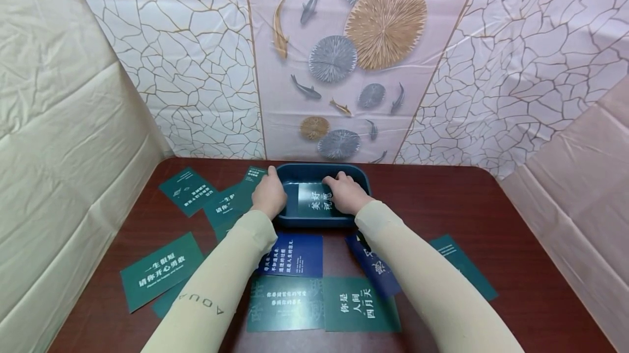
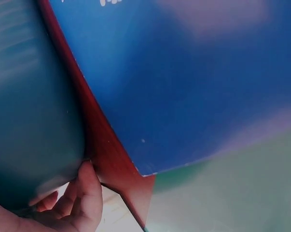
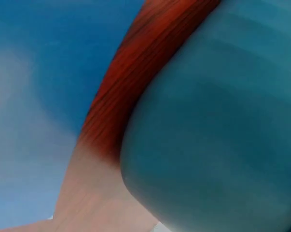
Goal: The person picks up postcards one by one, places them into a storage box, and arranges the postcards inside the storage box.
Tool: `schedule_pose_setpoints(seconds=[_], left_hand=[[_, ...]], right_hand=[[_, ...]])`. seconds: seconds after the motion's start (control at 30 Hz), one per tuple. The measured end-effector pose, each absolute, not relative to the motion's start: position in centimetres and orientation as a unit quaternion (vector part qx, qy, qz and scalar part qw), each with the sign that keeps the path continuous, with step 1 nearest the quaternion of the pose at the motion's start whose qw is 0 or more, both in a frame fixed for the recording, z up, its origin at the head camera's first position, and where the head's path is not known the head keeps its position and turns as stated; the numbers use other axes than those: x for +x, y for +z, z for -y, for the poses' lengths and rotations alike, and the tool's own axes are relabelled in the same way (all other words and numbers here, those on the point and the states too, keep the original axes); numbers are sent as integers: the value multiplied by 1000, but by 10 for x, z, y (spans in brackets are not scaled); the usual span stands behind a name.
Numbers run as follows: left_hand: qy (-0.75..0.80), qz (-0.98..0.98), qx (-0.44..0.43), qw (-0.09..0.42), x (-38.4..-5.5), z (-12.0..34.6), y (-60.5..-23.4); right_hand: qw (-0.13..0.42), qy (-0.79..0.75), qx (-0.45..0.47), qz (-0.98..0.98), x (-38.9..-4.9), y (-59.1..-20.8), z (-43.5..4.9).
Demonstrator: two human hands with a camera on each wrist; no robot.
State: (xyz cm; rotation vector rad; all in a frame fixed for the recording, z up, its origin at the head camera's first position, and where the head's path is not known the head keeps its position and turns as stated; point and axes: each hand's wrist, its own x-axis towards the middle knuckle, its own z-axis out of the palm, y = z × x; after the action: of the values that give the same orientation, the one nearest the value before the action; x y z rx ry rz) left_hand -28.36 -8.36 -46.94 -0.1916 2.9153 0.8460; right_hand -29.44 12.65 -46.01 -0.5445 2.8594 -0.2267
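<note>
A dark blue-green tray point(image 1: 321, 222) stands at the back of the table. My left hand point(image 1: 269, 195) grips its left end; in the left wrist view, the curled fingers point(image 2: 90, 195) touch the tray's wall point(image 2: 34, 111). Inside the tray is a green card point(image 1: 309, 200) with white characters. My right hand point(image 1: 348, 193) reaches over the tray's right side and holds this card near its right edge, thumb and fingers bent down; the fingertips are partly hidden. The right wrist view shows the tray's outer wall point(image 3: 208, 125) but not the hand.
Several green cards, among them one at the left point(image 1: 162, 271), lie spread on the dark red table point(image 1: 432, 200). A blue card point(image 1: 297, 254) and another blue card point(image 1: 375, 268) lie before the tray. One green card point(image 1: 464, 265) lies right of my right sleeve. Patterned cloth point(image 1: 196, 58) hangs behind.
</note>
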Motion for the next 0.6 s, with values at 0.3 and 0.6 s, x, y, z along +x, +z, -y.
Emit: schedule_pose_setpoints(seconds=[0.3, 0.6], left_hand=[[277, -958, -67, 42, -284, 83, -472], [277, -958, -62, 48, -284, 84, -472]], right_hand=[[130, -48, -196, -971, -291, -456, -125], [137, -46, -200, -969, -291, -459, -126]])
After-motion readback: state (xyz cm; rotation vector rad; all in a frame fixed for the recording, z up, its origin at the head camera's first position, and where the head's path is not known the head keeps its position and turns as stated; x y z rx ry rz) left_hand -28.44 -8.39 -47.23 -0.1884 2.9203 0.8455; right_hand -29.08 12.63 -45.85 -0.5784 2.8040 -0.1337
